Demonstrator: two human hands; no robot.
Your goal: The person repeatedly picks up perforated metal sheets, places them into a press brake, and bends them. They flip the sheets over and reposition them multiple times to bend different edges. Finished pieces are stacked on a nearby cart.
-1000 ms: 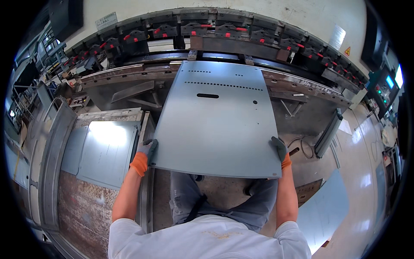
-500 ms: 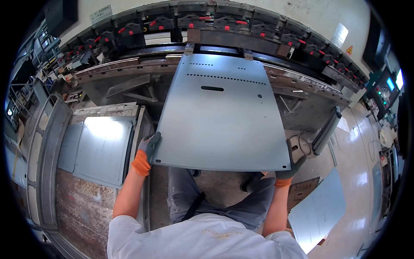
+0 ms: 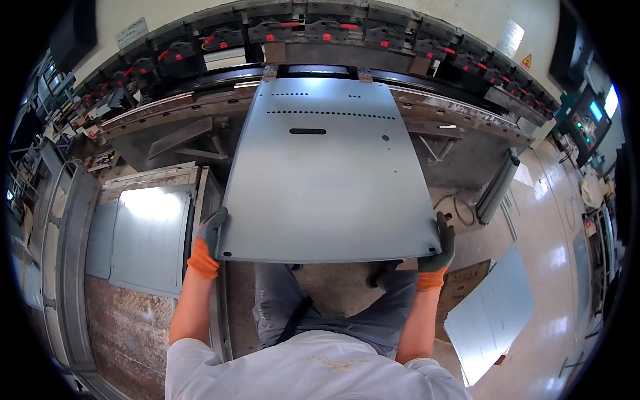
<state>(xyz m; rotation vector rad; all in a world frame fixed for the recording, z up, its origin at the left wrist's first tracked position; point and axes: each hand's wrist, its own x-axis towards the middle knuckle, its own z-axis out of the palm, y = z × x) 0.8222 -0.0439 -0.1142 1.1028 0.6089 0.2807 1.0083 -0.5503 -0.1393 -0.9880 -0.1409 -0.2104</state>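
Holds a large, flat, silver-grey sheet-metal panel (image 3: 327, 193) between the left hand (image 3: 211, 229), in a dark grey glove with an orange cuff, and the right hand (image 3: 445, 250), in a matching glove. Grips the panel's left edge with the left fingers, closed just above the near left corner. Grips the right edge with the right fingers, closed just above the near right corner. Cannot tell finger positions beneath the panel; hidden from view.

On the panel face, between and beyond the fingers: a black elongated slot (image 3: 308, 131), a straight row of small round holes (image 3: 330, 115) and, toward the right fingers' side, one larger dark round hole (image 3: 385, 138).

Well beyond the fingers, at the panel's far edge: two small brown metal blocks (image 3: 365, 78); contact unclear. Farther beyond: dark metal clamps with red handles (image 3: 269, 31), arranged in a row.

Left of the left fingers: flat blue-grey metal sheets (image 3: 150, 243) on a rusty-brown metal platform (image 3: 127, 327).

Right of the right fingers, nearby: a dark looped cable (image 3: 472, 212). Farther right and toward the body: flat pale blue-grey sheets (image 3: 493, 313), beside a brown perforated plate (image 3: 465, 287).
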